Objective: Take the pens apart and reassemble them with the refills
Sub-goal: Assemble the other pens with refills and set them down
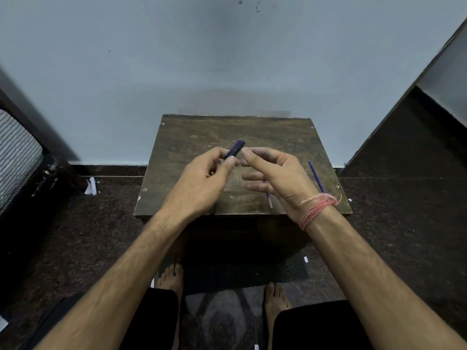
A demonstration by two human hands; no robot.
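Observation:
My left hand (209,173) pinches a dark blue pen piece (235,148) between thumb and fingers above the small wooden table (192,137); the piece's far end sticks up past my fingertips. My right hand (273,174) hovers just right of it with fingers loosely spread, its index fingertip close to the piece, holding nothing. A thin blue refill (316,176) lies on the table's right side. Another thin piece with a pale end (269,201) lies under my right hand, partly hidden.
The table stands against a pale wall (227,59). Dark floor surrounds it, with paper scraps (90,186) at the left. A dark cabinet (417,137) rises at the right, a striped object (17,150) at the left. My bare feet are below the table.

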